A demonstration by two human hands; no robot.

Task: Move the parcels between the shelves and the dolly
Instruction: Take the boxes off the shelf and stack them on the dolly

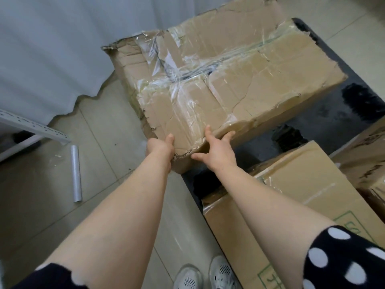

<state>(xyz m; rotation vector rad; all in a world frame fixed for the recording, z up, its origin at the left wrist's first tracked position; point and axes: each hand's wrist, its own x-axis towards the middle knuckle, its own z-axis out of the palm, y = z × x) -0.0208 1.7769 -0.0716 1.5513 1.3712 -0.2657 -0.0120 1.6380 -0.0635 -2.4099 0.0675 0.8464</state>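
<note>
Black dolly [333, 113] bears torn parcel [218, 84]: left hand [160, 151] grips, right hand [218, 153] touches.

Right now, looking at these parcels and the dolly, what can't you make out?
All head view.
- Fingers of the left hand: behind the torn parcel corner.
- Dolly wheels: under its deck; far side cut by the right edge.
- Green print on the near parcel: cut by the bottom edge and sleeve.
- Shelves: only one rail shows, left edge.

Gripping the near corner of the torn parcel [208, 80] with left hand [160, 150] — right hand [218, 152] pressed against its side.
</note>
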